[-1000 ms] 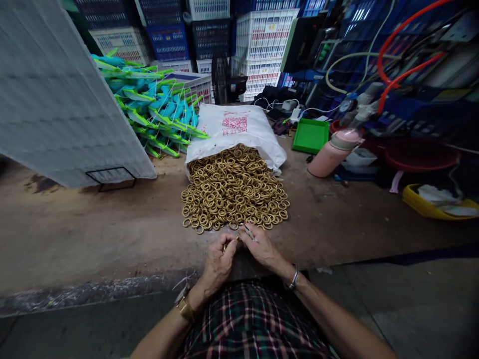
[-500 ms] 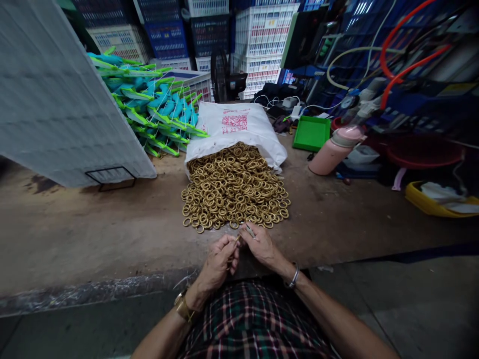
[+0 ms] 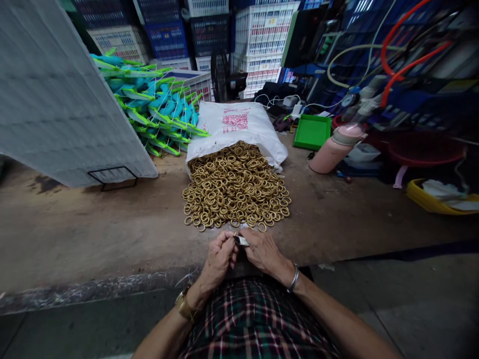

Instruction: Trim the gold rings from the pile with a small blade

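Note:
Close together at the near edge of the ring pile, my hands meet above the bench. My left hand (image 3: 219, 257) is closed with fingertips pinched on a brass-coloured ring (image 3: 235, 234), of which only a sliver shows. In my right hand (image 3: 265, 251), closed too, is a small flat tool (image 3: 243, 241) with a pale body and a dark end pointing at the left fingertips; its exact kind is unclear. Just beyond lies a heap of brass-coloured rings (image 3: 235, 192), spilling from the mouth of a white woven sack (image 3: 258, 124) printed in red.
A grey-white panel (image 3: 75, 109) leans at left beside green and turquoise plastic pieces (image 3: 160, 104). Right of the sack are a green tray (image 3: 312, 132), a pink bottle (image 3: 333, 152) and a yellow tray (image 3: 422, 199). Stacked crates (image 3: 262, 30) and a black fan (image 3: 220, 75) stand behind.
My right hand has turned, so the tool now lies flatter, its dark end against the left fingertips. The ring in my left hand shows less than before.

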The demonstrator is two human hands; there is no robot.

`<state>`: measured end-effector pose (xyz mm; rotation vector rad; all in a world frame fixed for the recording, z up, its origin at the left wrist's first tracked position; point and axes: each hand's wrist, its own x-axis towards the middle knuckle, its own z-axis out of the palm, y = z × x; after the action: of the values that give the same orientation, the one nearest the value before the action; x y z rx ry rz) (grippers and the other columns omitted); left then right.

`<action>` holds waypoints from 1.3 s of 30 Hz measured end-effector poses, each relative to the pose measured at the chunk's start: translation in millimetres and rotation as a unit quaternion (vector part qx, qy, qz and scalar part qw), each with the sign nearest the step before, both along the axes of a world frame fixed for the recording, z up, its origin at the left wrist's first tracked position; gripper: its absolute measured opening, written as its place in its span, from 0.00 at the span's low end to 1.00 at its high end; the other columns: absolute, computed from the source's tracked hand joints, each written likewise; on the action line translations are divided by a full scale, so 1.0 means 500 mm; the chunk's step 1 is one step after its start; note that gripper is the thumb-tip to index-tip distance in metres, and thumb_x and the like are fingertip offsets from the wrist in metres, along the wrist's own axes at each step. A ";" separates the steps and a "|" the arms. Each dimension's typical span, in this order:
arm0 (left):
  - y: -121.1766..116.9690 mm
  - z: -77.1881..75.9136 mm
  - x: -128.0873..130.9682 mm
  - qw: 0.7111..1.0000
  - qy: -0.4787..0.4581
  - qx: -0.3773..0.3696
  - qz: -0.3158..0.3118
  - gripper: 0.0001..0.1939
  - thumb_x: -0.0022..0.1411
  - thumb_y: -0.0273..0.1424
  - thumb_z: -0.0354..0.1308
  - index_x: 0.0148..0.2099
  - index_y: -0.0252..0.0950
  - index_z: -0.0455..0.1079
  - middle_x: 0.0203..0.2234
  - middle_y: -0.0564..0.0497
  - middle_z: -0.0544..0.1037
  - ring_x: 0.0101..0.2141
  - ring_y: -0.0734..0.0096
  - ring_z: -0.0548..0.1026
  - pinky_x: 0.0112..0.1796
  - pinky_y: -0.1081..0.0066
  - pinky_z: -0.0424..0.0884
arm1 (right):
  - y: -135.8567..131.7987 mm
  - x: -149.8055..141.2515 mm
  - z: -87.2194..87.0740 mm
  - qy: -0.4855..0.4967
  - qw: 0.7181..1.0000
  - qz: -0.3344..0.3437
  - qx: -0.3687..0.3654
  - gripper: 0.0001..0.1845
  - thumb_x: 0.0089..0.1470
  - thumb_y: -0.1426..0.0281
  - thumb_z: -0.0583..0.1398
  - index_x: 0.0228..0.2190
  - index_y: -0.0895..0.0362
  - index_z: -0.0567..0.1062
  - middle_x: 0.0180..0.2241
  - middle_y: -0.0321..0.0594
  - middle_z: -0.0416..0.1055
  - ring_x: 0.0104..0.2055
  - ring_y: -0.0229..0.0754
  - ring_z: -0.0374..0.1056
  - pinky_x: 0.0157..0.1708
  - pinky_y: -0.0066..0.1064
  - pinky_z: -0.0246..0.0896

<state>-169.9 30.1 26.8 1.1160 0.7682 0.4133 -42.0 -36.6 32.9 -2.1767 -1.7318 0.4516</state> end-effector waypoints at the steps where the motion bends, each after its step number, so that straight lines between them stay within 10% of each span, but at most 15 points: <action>1: -0.001 0.000 0.000 1.000 0.003 0.004 -0.001 0.14 0.56 0.42 0.53 0.35 0.36 0.62 0.19 0.59 0.65 0.15 0.84 0.59 0.15 0.82 0.57 | 0.000 -0.001 0.002 -0.005 1.000 -0.001 -0.005 0.11 0.50 0.78 0.50 0.32 0.57 0.70 0.29 0.39 0.72 0.29 0.37 0.64 0.28 0.27 0.46; 27: -0.013 0.002 -0.013 0.996 0.013 0.084 -0.031 0.17 0.57 0.45 0.51 0.30 0.35 0.61 0.17 0.58 0.64 0.15 0.84 0.60 0.16 0.81 0.55 | 0.001 0.010 -0.002 -0.007 0.998 -0.011 -0.061 0.14 0.47 0.77 0.50 0.36 0.57 0.69 0.28 0.41 0.72 0.28 0.38 0.64 0.26 0.28 0.43; 39: 0.012 0.002 -0.013 0.973 -0.109 -0.201 0.033 0.16 0.53 0.41 0.58 0.29 0.34 0.60 0.26 0.52 0.71 0.18 0.84 0.62 0.16 0.81 0.54 | -0.008 0.047 -0.033 -0.031 0.994 -0.101 0.010 0.09 0.53 0.72 0.53 0.38 0.55 0.66 0.35 0.39 0.73 0.33 0.39 0.67 0.28 0.27 0.46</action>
<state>-176.3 35.9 28.1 0.6557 0.6578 0.4063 -18.2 -40.6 16.2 -2.3438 -1.5165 0.3183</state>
